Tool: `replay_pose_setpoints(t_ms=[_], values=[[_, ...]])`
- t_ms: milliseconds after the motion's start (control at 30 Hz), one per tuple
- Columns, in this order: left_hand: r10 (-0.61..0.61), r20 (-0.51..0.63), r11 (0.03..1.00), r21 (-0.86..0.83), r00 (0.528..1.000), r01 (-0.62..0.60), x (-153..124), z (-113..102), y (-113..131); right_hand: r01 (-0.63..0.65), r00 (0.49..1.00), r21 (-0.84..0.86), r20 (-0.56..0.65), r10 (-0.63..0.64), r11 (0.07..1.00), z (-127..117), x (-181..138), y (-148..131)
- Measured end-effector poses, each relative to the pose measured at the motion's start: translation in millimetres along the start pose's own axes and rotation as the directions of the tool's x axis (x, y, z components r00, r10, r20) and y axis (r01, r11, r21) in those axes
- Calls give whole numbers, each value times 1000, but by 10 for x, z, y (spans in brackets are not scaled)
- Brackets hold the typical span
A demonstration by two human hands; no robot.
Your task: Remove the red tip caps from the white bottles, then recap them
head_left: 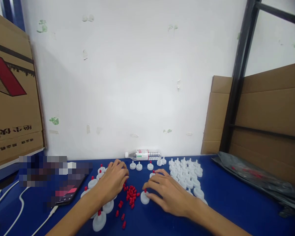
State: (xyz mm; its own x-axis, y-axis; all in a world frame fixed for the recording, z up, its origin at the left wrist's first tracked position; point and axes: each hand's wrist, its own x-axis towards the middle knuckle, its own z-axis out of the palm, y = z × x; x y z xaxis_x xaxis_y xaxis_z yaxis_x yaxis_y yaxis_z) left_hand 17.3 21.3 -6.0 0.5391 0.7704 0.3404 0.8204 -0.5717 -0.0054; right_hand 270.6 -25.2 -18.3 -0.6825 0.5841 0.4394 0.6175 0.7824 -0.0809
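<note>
My right hand [166, 191] is at a white spout cap with a red tip [145, 198], which stands upright on the blue table. Its thumb and index finger close around the red tip. Another red-tipped white cap [152, 174] stands partly behind its other fingers. My left hand [115, 177] is bent downward with curled fingers at the far edge of a loose pile of small red tips [131, 194]; what its fingertips hold is hidden. Beneath and beside the left forearm stand several white caps with red tips [99, 221].
Many white spout caps without red tips [185, 172] cluster at the right. A clear bottle [144, 154] lies along the wall. A phone [72, 190] with white cables is at the left. Cardboard boxes [12, 98] and a dark plastic bag [255, 177] flank the blue table [226, 196].
</note>
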Motion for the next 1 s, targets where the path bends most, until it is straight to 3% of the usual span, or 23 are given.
replay_pose_setpoints(t_ms=[233, 333, 467, 567, 733, 867, 933, 1000], values=[[-11, -18, 999, 41, 1000, 12, 83, 23, 6, -107, 984, -115, -155, 89, 988, 25, 16, 112], [-38, -12, 998, 54, 999, 38, 331, 65, -50, -148, 965, -110, -233, 119, 983, -2, 28, 146], [-74, 97, 997, 37, 993, 71, 727, 144, -137, -147, 950, -100, -291, 112, 984, -35, 42, 190], [-109, 132, 994, 21, 985, 107, 860, 140, -143, -145, 945, -103, -309, 107, 984, -38, 50, 202], [-114, 15, 991, -75, 993, 115, 622, -104, 78, -175, 936, -33, -316, 156, 984, -57, 38, 158], [-31, -67, 966, -260, 997, 12, 270, -259, 357, -177, 941, 28, -287, 177, 984, -66, 4, 80], [-64, -109, 868, -497, 992, 1, 152, -243, 448, -140, 953, 26, -269, 141, 990, -42, -1, 42], [-72, -128, 800, -599, 989, -19, 90, -184, 483, -100, 954, 22, -283, 103, 995, -7, 8, 18]])
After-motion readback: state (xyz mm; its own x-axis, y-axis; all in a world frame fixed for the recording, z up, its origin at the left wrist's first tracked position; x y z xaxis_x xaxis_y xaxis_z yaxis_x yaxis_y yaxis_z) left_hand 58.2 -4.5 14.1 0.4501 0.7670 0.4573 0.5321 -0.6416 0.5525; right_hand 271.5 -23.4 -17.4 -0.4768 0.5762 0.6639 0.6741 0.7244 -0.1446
